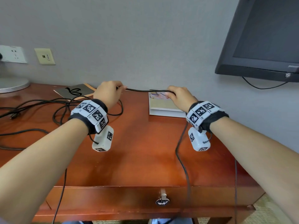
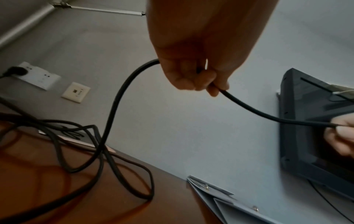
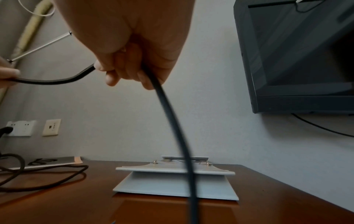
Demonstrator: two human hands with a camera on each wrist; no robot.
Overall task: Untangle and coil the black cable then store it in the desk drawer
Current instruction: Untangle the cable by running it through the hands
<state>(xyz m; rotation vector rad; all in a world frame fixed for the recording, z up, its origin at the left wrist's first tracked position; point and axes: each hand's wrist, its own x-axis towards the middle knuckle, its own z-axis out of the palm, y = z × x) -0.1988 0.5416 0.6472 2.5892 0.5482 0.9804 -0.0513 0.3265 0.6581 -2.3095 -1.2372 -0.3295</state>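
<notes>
Progress check: honestly I'd say I'm barely into this one. My left hand (image 1: 108, 92) and right hand (image 1: 180, 96) are held apart above the desk (image 1: 139, 143), each with fingers curled round the black cable (image 1: 146, 90), so a short stretch runs between them. Everything else of it is a loose mess of loops on the left side of the desk, plus a length trailing off the front edge. No coil started as far as I can see, and the drawer (image 1: 113, 198) looks shut.
</notes>
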